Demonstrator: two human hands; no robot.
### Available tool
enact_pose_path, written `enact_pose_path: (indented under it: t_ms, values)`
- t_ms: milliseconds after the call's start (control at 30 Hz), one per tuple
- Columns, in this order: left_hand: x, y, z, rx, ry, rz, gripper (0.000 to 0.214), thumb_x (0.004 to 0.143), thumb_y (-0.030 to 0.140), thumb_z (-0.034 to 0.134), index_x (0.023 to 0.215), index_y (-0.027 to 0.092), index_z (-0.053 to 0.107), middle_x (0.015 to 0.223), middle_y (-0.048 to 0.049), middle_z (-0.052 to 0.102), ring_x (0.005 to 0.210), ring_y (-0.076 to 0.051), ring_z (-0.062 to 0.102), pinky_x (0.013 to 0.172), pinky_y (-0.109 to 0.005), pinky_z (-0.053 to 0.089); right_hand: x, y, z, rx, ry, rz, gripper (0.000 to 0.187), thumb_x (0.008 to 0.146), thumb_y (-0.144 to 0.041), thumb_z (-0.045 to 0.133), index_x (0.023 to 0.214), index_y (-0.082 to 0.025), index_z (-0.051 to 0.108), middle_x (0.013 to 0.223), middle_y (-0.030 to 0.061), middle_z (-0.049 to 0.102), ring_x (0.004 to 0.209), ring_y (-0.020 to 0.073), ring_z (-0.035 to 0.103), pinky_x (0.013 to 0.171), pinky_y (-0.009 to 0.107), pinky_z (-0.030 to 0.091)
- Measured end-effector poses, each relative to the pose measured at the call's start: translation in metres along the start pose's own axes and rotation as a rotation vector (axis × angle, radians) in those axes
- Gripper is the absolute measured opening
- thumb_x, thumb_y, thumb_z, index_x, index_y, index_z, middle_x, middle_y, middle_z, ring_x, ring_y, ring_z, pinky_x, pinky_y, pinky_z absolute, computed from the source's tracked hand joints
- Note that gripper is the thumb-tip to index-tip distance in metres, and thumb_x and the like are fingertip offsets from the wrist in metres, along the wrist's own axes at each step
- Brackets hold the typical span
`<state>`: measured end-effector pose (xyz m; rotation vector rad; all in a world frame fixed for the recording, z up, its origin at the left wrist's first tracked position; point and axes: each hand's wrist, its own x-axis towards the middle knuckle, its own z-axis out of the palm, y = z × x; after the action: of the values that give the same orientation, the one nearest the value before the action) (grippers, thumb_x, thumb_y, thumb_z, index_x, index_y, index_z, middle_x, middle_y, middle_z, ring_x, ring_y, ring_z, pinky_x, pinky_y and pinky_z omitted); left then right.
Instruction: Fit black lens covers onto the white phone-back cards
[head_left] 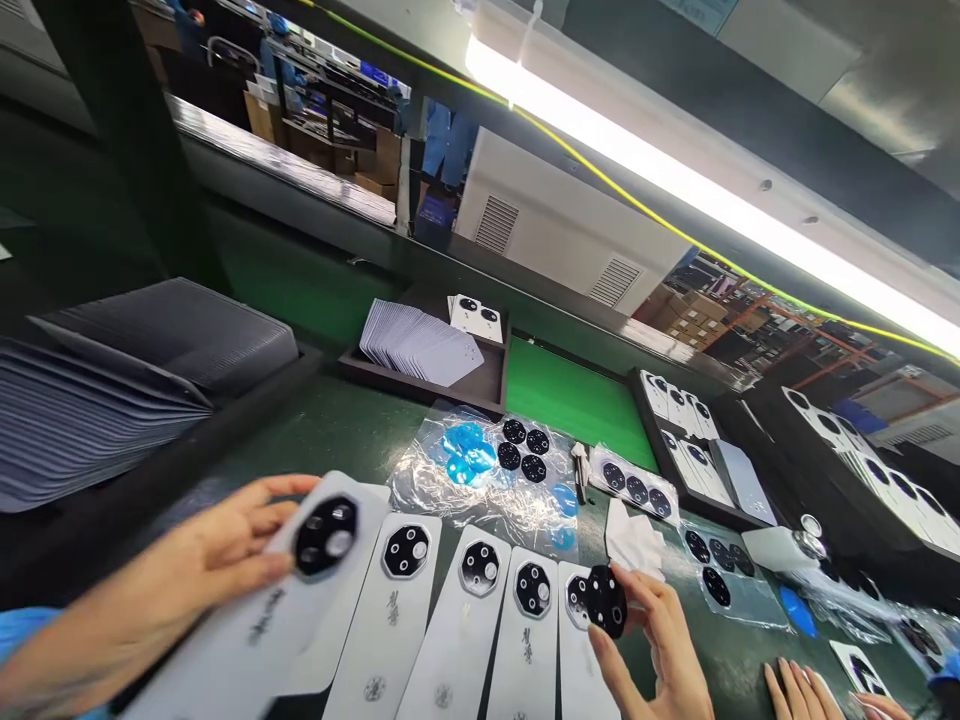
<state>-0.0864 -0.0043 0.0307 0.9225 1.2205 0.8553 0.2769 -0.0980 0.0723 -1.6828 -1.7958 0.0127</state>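
Observation:
My left hand (195,560) grips a white phone back panel (259,640) by its upper edge; the panel has a black camera area and dark lettering, and is slightly blurred. Between the thumb and fingers of my right hand (656,640) is a black camera lens cover (607,602) with several round holes. It sits over the edge of the rightmost white panel (581,670), partly hiding that panel's camera area; whether they touch I cannot tell. Several more phone back panels (461,625) lie in a row between my hands, each with a dark camera area.
Lens covers (534,468) and blue film discs (466,450) lie on clear plastic ahead. Behind stands a black tray (495,375) of fanned panels; panel stacks (112,400) fill the left. A white cloth (634,540) and dispenser bottle (776,548) sit rightward. A co-worker's hand (802,690) rests lower right.

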Motion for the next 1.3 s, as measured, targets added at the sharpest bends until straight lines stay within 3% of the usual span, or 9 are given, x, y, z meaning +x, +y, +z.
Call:
enact_pose_path:
  t_ms: [67,167,300,467,567,667,767,900,1300]
  values:
    - [-0.004,-0.006,0.040,-0.157,-0.189,-0.061,0.069,0.058,0.047,0.080,0.115,0.026,0.047,0.108,-0.0019,0.069,0.101,-0.028,0.064,0.085,-0.035,0.051,-0.010,-0.002,0.013,0.067,0.042,0.054,0.034,0.090,-0.041,0.050,0.122,-0.030,0.049,0.103,0.0063,0.053,0.081,0.0212,0.059,0.068,0.031,0.052]
    - [-0.005,-0.015,0.090,-0.198,-0.425,-0.065,0.060,0.061,0.044,0.080,0.111,0.023,0.053,0.114,-0.0057,0.066,0.107,-0.026,0.061,0.094,-0.035,0.046,-0.021,-0.005,0.029,0.139,0.077,0.112,0.033,0.090,-0.042,0.050,0.120,-0.029,0.049,0.103,0.0073,0.052,0.071,0.0196,0.056,0.065,0.033,0.050]
    - [0.000,-0.026,0.125,-0.189,-0.614,-0.039,0.049,0.069,0.041,0.074,0.109,0.021,0.053,0.117,-0.0086,0.063,0.109,-0.025,0.059,0.095,-0.037,0.044,-0.030,-0.004,0.039,0.104,0.101,0.112,0.031,0.089,-0.040,0.052,0.118,-0.029,0.049,0.104,0.0081,0.050,0.071,0.0207,0.056,0.066,0.035,0.050]
    - [0.005,-0.035,0.137,-0.259,-0.609,-0.101,0.061,0.067,0.042,0.076,0.116,0.021,0.046,0.119,-0.0109,0.063,0.103,-0.025,0.062,0.086,-0.037,0.048,-0.031,-0.002,0.042,0.014,0.134,0.037,0.033,0.089,-0.034,0.053,0.121,-0.029,0.048,0.097,0.0084,0.051,0.066,0.0203,0.055,0.064,0.036,0.051]
    - [0.005,-0.029,0.140,-0.312,-0.568,-0.178,0.066,0.068,0.041,0.076,0.121,0.022,0.042,0.121,-0.0119,0.063,0.096,-0.027,0.066,0.077,-0.035,0.052,-0.025,-0.002,0.044,-0.007,0.161,0.030,0.033,0.090,-0.037,0.053,0.120,-0.025,0.050,0.096,0.0092,0.051,0.066,0.0188,0.054,0.064,0.035,0.051]
    - [0.004,-0.018,0.144,-0.324,-0.539,-0.230,0.057,0.074,0.035,0.072,0.121,0.023,0.042,0.124,-0.0109,0.061,0.104,-0.028,0.063,0.078,-0.034,0.052,-0.018,-0.001,0.046,-0.012,0.199,0.027,0.033,0.090,-0.039,0.055,0.116,-0.019,0.054,0.097,0.0099,0.053,0.067,0.0173,0.054,0.063,0.032,0.050]
    - [0.005,-0.012,0.147,-0.330,-0.488,-0.190,0.048,0.076,0.031,0.069,0.117,0.023,0.046,0.131,-0.0091,0.057,0.113,-0.027,0.058,0.084,-0.032,0.049,-0.012,0.001,0.049,-0.023,0.225,0.022,0.035,0.090,-0.039,0.054,0.118,-0.017,0.054,0.096,0.0102,0.055,0.070,0.0175,0.053,0.062,0.030,0.050]
    - [0.009,-0.015,0.151,-0.343,-0.465,-0.200,0.044,0.075,0.029,0.068,0.114,0.022,0.048,0.136,-0.0095,0.052,0.110,-0.025,0.059,0.080,-0.029,0.049,-0.009,0.005,0.053,-0.041,0.233,0.012,0.035,0.091,-0.037,0.053,0.120,-0.018,0.054,0.095,0.0097,0.055,0.070,0.0175,0.053,0.061,0.030,0.049]
    - [0.023,-0.012,0.161,-0.367,-0.515,-0.266,0.048,0.071,0.020,0.068,0.113,0.019,0.046,0.101,-0.0077,0.071,0.082,-0.023,0.070,0.071,-0.031,0.050,-0.006,0.019,0.055,-0.053,0.162,0.053,0.035,0.090,-0.041,0.054,0.116,-0.018,0.056,0.094,0.0092,0.053,0.070,0.0178,0.054,0.059,0.029,0.049]
